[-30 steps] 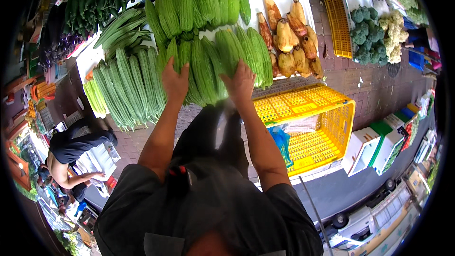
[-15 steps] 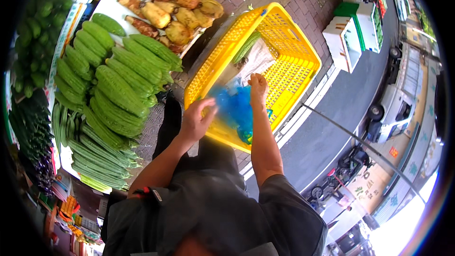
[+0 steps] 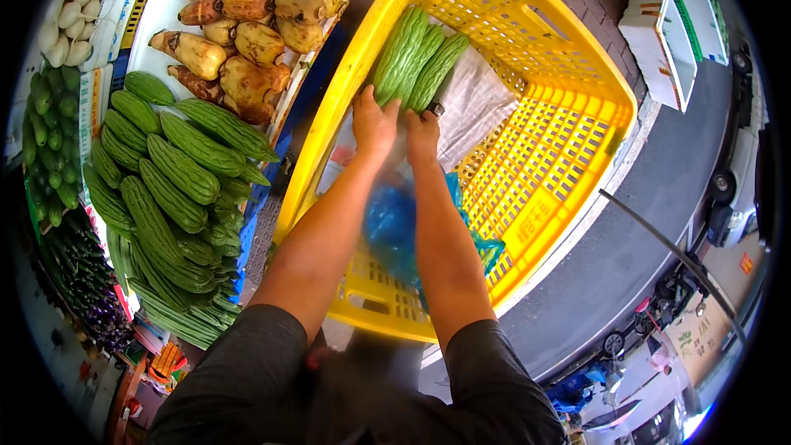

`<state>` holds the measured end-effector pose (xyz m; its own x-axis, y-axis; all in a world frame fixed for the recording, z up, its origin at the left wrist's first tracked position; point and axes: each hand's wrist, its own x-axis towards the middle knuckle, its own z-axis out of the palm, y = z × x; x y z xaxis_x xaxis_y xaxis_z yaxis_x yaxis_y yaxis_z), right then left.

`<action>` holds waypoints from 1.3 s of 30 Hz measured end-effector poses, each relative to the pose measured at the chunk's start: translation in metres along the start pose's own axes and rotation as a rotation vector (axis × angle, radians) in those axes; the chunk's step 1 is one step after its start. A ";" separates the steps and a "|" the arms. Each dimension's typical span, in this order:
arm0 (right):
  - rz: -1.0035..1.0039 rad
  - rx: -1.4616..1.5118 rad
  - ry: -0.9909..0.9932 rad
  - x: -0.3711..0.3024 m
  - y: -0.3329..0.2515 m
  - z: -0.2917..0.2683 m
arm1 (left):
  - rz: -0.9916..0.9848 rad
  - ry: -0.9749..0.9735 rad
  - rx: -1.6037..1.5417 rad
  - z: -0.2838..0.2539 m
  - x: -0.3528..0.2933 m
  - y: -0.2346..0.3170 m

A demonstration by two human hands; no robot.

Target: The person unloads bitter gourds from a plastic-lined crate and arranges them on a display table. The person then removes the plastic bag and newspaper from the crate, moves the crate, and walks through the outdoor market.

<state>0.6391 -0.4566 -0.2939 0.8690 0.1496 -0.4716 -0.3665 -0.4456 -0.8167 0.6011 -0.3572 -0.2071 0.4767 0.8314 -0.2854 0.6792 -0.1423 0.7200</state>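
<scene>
A yellow perforated plastic crate point(image 3: 560, 231) stands in front of me. Inside, at its far left, ridged green bitter melons point(image 3: 405, 48) lie side by side. My left hand point(image 3: 375, 125) is closed round the near end of the left ones. Just beside it, my right hand point(image 3: 422, 136) has its fingers curled at the near end of the right-hand melon; its fingertips are partly hidden. Below my forearms a crumpled blue plastic bag point(image 3: 391, 222) rests in the near part of the crate, touched by neither hand. A whitish sheet point(image 3: 478, 95) covers some of the crate's bottom.
Left of the crate, a white tray point(image 3: 156, 58) holds brown lotus roots point(image 3: 257, 43). Nearer lies a heap of bitter melons point(image 3: 169, 189), with long thin gourds point(image 3: 177, 313) below. White foam boxes point(image 3: 659, 49) stand at the far right beside the road point(image 3: 626, 214). A pole point(image 3: 671, 255) slants across the right.
Both hands have left the blue bag and reached farther into the crate, onto the bitter melons. The bag now lies below my forearms. My view has come closer to the crate.
</scene>
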 end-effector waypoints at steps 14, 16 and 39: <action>0.326 0.325 -0.103 0.011 -0.002 0.013 | -0.226 -0.038 0.081 0.013 0.010 0.013; 0.285 0.223 -0.091 0.014 -0.002 0.011 | -0.188 -0.008 -0.102 0.017 0.012 0.010; -0.613 -0.827 -0.155 -0.216 -0.173 -0.212 | -0.108 -0.175 -1.069 -0.201 -0.212 0.107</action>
<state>0.5851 -0.5996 0.0196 0.7557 0.6401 -0.1383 0.5164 -0.7124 -0.4752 0.4607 -0.4408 0.0578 0.5738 0.7116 -0.4055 -0.0738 0.5380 0.8397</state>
